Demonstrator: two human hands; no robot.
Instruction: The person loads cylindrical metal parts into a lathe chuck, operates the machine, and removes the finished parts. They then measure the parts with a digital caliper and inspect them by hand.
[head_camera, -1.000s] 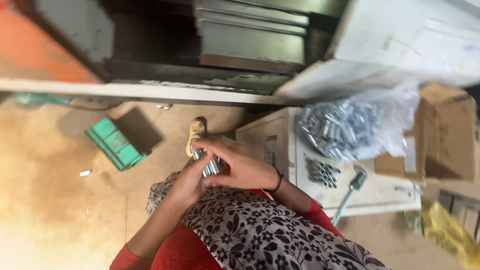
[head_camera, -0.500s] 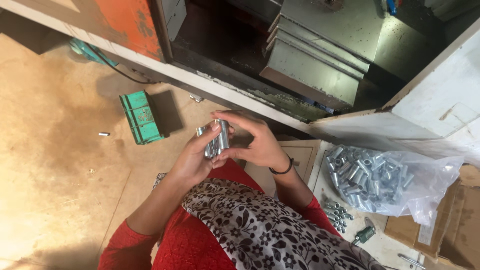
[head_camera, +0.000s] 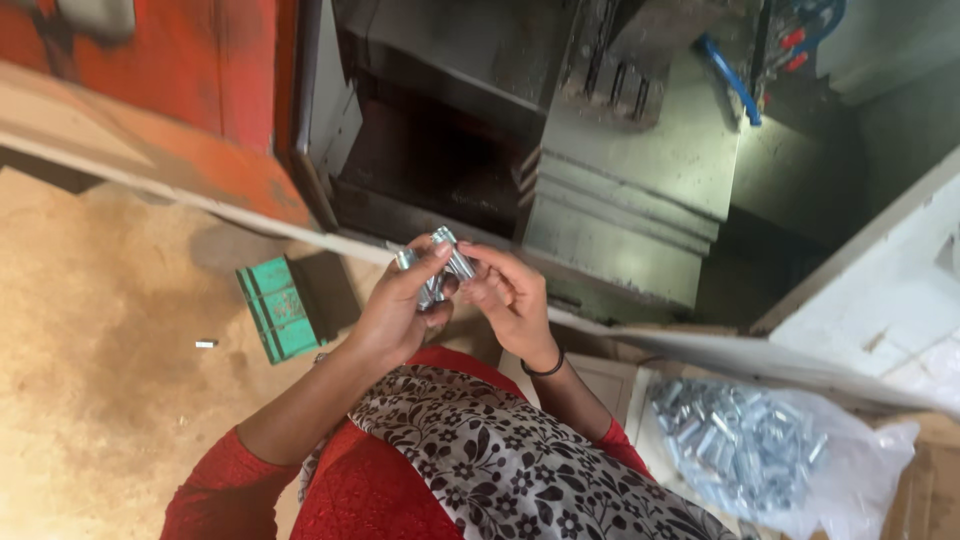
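Head view; both hands (head_camera: 455, 300) grip metal cylinders (head_camera: 440, 265); clear bag (head_camera: 760, 460) lower right

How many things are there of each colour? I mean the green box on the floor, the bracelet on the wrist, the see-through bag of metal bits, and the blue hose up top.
Green: 1, the box on the floor.
Black: 1, the bracelet on the right hand's wrist.
Clear: 1, the bag of silver metal pieces.
Blue: 1, the hose.
Total: 4
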